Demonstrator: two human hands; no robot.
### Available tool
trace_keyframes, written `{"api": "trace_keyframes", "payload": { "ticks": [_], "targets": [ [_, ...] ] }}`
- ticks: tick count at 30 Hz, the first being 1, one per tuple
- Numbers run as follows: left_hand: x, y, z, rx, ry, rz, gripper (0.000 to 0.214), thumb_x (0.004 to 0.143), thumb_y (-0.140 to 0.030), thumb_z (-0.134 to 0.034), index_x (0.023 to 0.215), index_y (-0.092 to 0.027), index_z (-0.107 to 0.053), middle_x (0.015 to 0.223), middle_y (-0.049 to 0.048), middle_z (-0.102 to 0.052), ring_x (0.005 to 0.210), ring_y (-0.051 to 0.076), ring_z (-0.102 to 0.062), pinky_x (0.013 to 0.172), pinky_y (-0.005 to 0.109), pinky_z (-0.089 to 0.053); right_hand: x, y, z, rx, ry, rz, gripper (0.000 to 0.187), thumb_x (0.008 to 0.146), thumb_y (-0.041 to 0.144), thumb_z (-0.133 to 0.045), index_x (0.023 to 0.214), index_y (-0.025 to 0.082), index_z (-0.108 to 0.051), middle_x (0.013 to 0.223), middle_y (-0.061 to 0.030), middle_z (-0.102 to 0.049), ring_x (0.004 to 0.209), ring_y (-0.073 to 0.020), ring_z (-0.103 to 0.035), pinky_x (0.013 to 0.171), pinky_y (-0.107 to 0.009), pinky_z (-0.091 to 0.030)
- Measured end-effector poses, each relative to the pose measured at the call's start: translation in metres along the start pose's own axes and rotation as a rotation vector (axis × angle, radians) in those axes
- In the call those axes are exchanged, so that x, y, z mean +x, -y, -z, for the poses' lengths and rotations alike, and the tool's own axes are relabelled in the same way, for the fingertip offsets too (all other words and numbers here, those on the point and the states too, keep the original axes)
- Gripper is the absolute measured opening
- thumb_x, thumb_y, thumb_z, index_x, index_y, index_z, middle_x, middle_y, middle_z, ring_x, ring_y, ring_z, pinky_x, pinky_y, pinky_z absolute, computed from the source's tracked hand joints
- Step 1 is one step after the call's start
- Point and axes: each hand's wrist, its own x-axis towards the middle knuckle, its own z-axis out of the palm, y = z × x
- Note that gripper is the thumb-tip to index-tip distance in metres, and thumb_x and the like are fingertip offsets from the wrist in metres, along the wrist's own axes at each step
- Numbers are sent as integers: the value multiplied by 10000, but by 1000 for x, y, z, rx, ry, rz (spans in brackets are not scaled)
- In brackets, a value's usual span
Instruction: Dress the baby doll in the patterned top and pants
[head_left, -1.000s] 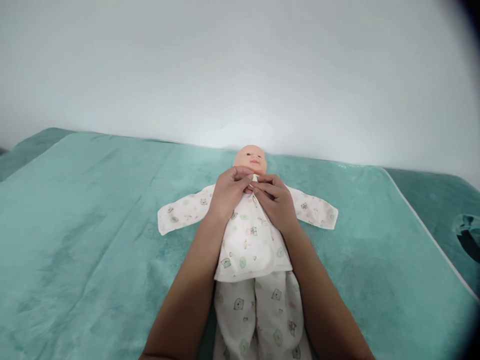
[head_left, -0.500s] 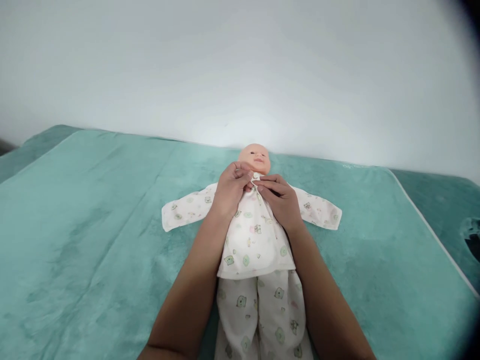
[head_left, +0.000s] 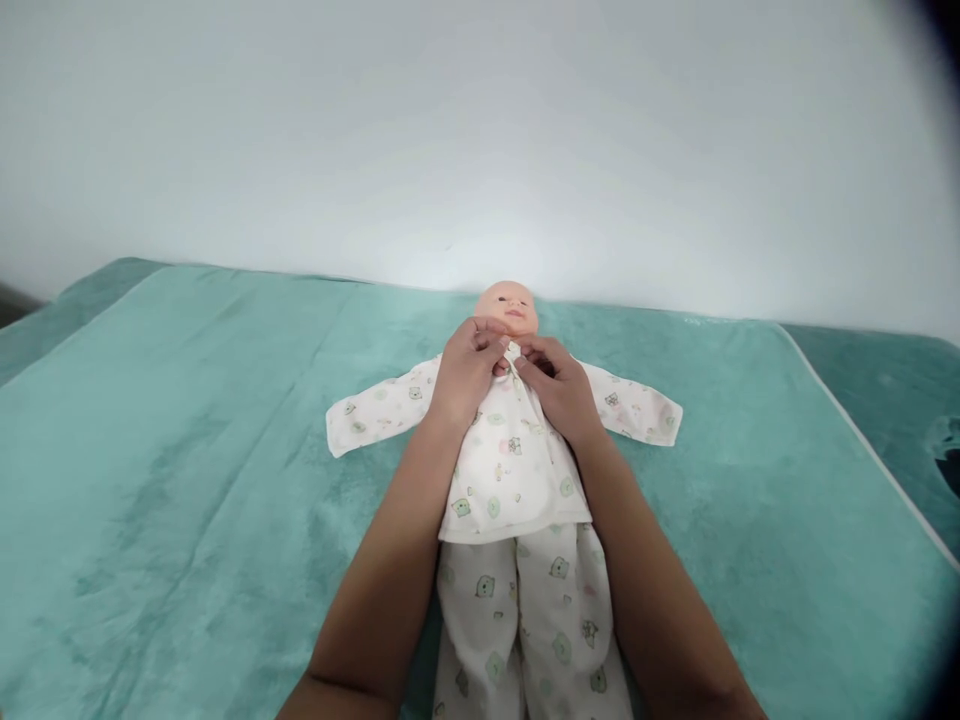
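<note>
A baby doll (head_left: 507, 303) lies on its back, dressed in a white printed shirt (head_left: 517, 470) and matching trousers (head_left: 487, 610). Both sleeves stretch out sideways. At the shirt's neck opening, my left hand (head_left: 471, 365) pinches the cloth from the left side. My right hand (head_left: 556, 378) grips the collar's other side, its thumb and fingers pressed on the fabric. Between my fingertips a small piece of the collar shows just below the doll's chin. The fastening itself is mostly hidden by my fingers.
A green plush blanket (head_left: 225, 480) with a pale edge covers the surface under the doll. Behind it rises a plain white wall (head_left: 480, 130). At the right edge, a dark patch (head_left: 949, 465) shows on the darker green cloth.
My right hand's fingers have curled in more at the collar, and its thumb has shifted up. My left hand keeps its pinch. The view has moved slightly.
</note>
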Motion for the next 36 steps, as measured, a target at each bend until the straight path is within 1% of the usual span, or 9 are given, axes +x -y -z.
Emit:
{"api": "trace_keyframes", "payload": {
  "ticks": [6,9,13,17,21,24,30,32,36],
  "targets": [
    [2,4,-1,27,-56,-3,130,785,-143,-659,890,-176,-589,713,-14,-606,580,76,-556,557,206,-447,0,1,-1,17,-5,2,225,871,323,-579,1058,251,-681,1001,-11,-648,909,-154,-592,854,-306,-473],
    [4,8,0,38,-51,-15,112,780,-137,-659,869,-166,-597,736,-7,-616,570,70,-550,556,208,-456,-1,0,-2,61,-12,-4,209,875,327,-572,1039,244,-671,954,-6,-655,883,-153,-595,836,-305,-474],
    [4,8,0,110,-41,-76,104,785,-143,-647,876,-172,-604,757,-10,-618,579,74,-562,545,204,-459,-1,-1,-2,109,-22,-24,183,871,321,-589,1018,237,-658,953,-7,-659,870,-152,-595,822,-301,-475],
    [2,6,-1,242,-104,-90,124,770,-148,-647,883,-183,-608,870,4,-647,601,81,-592,561,218,-485,0,-3,-3,132,-42,-37,144,856,298,-610,975,229,-652,906,0,-646,835,-147,-589,797,-294,-471],
    [1,5,1,412,-156,-118,94,780,-173,-647,865,-188,-611,870,12,-670,636,104,-605,597,238,-485,0,-3,-3,89,-65,-34,156,850,298,-603,976,228,-661,933,-13,-662,854,-157,-598,814,-304,-472],
    [2,5,3,436,-113,-142,64,816,-220,-629,871,-196,-607,848,12,-681,669,117,-605,646,251,-479,0,-3,-3,36,-82,-11,172,852,290,-586,988,230,-673,972,-24,-672,887,-165,-604,833,-311,-468],
    [1,3,7,321,-4,-69,197,783,-257,-687,954,-205,-604,796,-8,-678,683,123,-604,670,254,-464,0,-3,-3,27,-74,-33,178,852,313,-580,981,223,-663,941,-20,-684,820,-159,-590,781,-309,-466],
    [1,3,7,337,-4,-84,197,787,-246,-675,964,-207,-600,796,-10,-670,694,126,-606,671,256,-460,0,-3,-3,25,-74,-42,173,849,317,-583,973,224,-659,931,-17,-679,812,-157,-584,779,-308,-464],
    [0,2,6,466,-25,-121,189,805,-221,-639,991,-218,-611,823,-2,-676,770,147,-626,708,270,-456,0,-1,-3,58,-74,-41,148,841,296,-585,961,230,-642,905,0,-654,760,-139,-554,742,-292,-455]
  ]
}}
